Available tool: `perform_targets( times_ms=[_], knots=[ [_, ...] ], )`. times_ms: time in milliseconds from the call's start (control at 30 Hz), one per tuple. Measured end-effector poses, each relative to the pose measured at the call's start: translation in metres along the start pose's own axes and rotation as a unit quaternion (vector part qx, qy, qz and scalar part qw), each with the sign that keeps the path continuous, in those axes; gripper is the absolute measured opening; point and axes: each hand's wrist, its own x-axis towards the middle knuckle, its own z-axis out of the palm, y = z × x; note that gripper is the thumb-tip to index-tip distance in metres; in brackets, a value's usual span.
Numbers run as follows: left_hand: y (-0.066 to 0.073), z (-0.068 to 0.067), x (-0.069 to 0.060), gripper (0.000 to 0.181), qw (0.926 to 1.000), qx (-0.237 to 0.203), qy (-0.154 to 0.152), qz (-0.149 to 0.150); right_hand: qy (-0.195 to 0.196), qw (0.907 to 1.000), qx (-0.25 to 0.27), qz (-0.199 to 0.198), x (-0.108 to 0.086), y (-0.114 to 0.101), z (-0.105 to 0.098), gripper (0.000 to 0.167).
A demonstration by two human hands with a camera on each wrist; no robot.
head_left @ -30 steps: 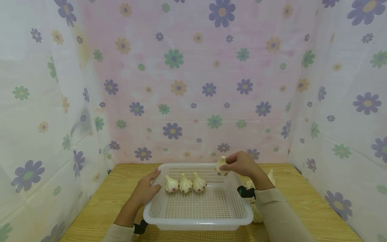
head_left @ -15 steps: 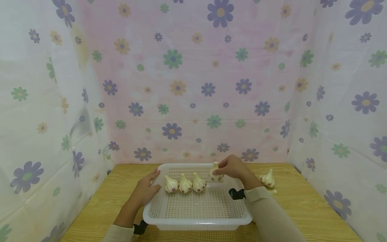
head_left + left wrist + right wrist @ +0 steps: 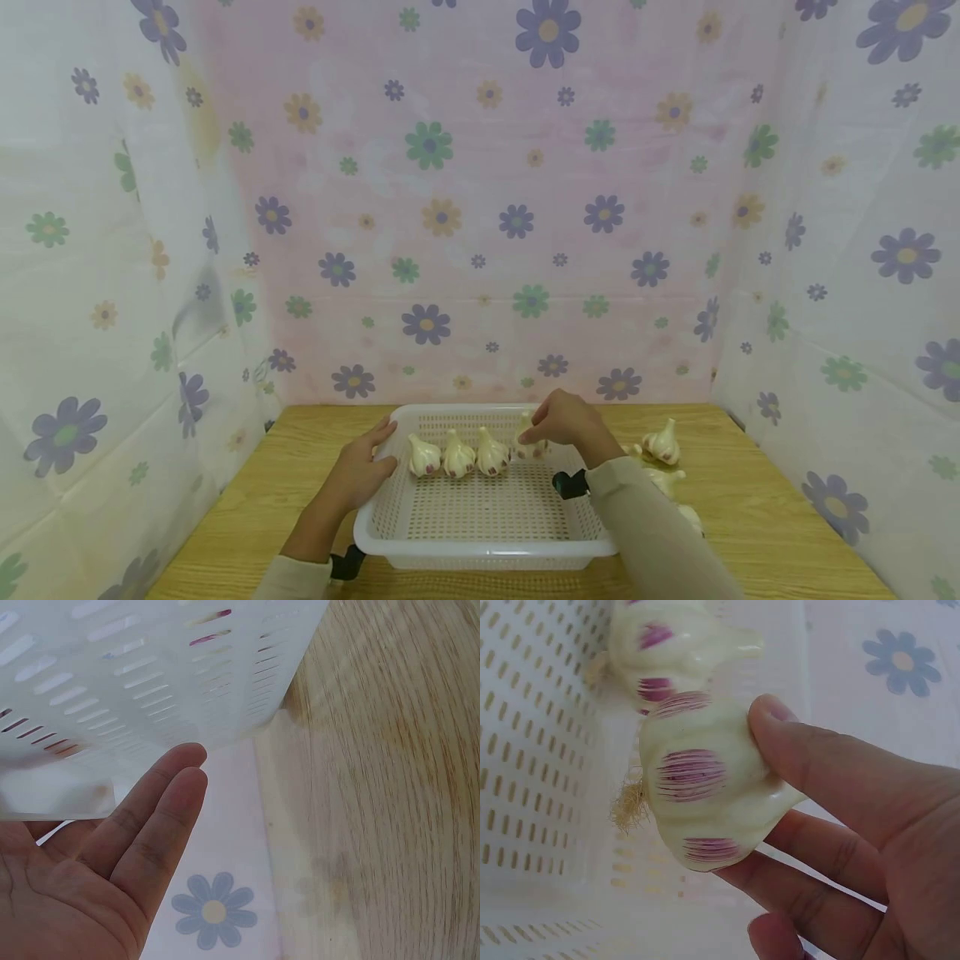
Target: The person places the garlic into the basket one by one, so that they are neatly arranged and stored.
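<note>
Your right hand (image 3: 567,418) pinches a garlic bulb (image 3: 694,784) inside the white basket (image 3: 487,548), just right of three bulbs (image 3: 458,458) in a row. Your left hand (image 3: 360,477) rests straight-fingered on the basket's left rim; more garlic (image 3: 663,443) lies on the desk (image 3: 757,508).

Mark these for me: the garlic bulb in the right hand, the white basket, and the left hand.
Garlic bulb (image 3: 697,780): right wrist view, middle of its purple-streaked body.
White basket (image 3: 487,549): head view, near rim.
Left hand (image 3: 362,472): head view, back of the hand.
</note>
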Motion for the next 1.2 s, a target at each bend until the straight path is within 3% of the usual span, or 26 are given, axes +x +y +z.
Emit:
perform_targets(
  times_ms=[167, 433, 500, 667, 800, 900, 967, 1200],
  knots=[
    [0.000, 0.000, 0.000, 0.068, 1.0000, 0.001, 0.004, 0.000, -0.009, 0.9985, -0.053, 0.010, 0.003, -0.001, 0.008, 0.031],
    [0.001, -0.001, 0.000, 0.067, 1.0000, 0.007, 0.004, 0.004, -0.014, 0.9958, -0.089, 0.014, 0.005, -0.003, 0.014, 0.022],
    [0.000, -0.001, 0.000, 0.067, 1.0000, 0.005, 0.003, 0.002, -0.019, 0.9956, -0.091, 0.012, 0.005, -0.003, 0.015, 0.028],
    [-0.001, -0.001, 0.002, 0.067, 1.0000, 0.001, 0.001, -0.001, -0.026, 0.9958, -0.088, 0.000, 0.003, -0.006, 0.017, 0.060],
    [-0.002, -0.001, 0.002, 0.067, 1.0000, 0.004, 0.001, 0.004, -0.028, 0.9945, -0.101, 0.002, 0.003, -0.006, 0.018, 0.059],
    [-0.002, -0.001, 0.002, 0.067, 1.0000, 0.004, 0.000, 0.004, -0.028, 0.9938, -0.107, 0.005, 0.003, -0.005, 0.018, 0.042],
    [-0.002, -0.001, 0.001, 0.067, 1.0000, 0.001, -0.001, 0.002, -0.031, 0.9935, -0.109, 0.004, 0.004, -0.004, 0.018, 0.042],
    [0.001, -0.002, 0.001, 0.067, 1.0000, -0.002, -0.003, -0.002, -0.032, 0.9949, -0.094, -0.016, 0.005, -0.003, 0.019, 0.066]
  ],
)
